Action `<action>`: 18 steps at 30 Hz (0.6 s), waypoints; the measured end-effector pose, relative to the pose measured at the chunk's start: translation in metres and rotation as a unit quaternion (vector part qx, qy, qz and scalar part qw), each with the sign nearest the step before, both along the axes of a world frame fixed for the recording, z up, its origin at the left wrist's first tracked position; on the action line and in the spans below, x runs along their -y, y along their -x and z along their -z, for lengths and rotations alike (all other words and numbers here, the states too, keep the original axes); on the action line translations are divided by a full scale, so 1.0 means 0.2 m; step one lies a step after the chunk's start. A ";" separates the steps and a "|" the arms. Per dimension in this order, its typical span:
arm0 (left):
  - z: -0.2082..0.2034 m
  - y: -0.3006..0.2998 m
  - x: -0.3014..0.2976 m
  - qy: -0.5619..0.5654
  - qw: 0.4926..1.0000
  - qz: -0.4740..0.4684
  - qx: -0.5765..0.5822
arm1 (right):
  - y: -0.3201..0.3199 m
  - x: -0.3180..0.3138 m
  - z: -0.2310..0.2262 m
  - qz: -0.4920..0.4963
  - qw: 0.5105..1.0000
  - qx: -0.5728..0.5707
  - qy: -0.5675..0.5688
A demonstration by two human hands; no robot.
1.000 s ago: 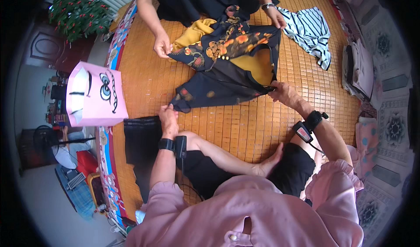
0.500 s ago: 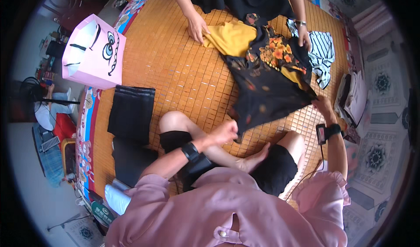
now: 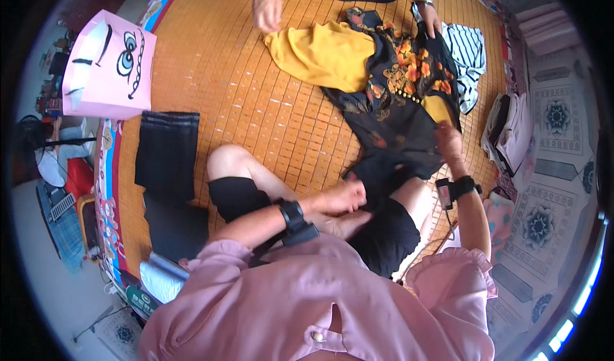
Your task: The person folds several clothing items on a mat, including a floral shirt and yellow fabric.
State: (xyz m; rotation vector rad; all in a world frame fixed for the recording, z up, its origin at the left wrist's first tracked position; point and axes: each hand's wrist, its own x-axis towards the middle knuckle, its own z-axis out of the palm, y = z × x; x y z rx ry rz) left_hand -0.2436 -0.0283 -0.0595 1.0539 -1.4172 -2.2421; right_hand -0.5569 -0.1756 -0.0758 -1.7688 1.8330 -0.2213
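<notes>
A black sheer garment (image 3: 390, 134) with orange flowers lies between me and another person, its lower end bunched by my knee. Closed fingers of my left hand (image 3: 345, 196) grip its lower left hem. At its right edge, my right hand (image 3: 450, 142) pinches the black cloth just below a yellow patch (image 3: 437, 109). A yellow sleeve-like part (image 3: 326, 54) spreads to the left. The other person's one hand (image 3: 267, 9) is at the tip of the yellow cloth; whether it touches is unclear. Their other hand (image 3: 432, 21) rests at the garment's upper right.
On the woven mat (image 3: 256, 99), a striped cloth (image 3: 465, 60) lies beside the garment. Folded black clothes (image 3: 167, 147) lie to my left, near a pink paper bag (image 3: 112, 67). Pale folded bags or clothes (image 3: 508, 134) are on the right. My crossed legs are close in front.
Both my hands have lowered the black cloth toward me, from stretched taut to slack and bunched. The yellow part is spread wider, and the other person's left-side hand has shifted up and left.
</notes>
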 end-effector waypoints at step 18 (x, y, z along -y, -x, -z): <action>0.13 -0.42 0.94 0.236 0.874 -0.294 0.307 | -0.31 -0.22 -0.07 -0.157 0.966 -0.203 0.015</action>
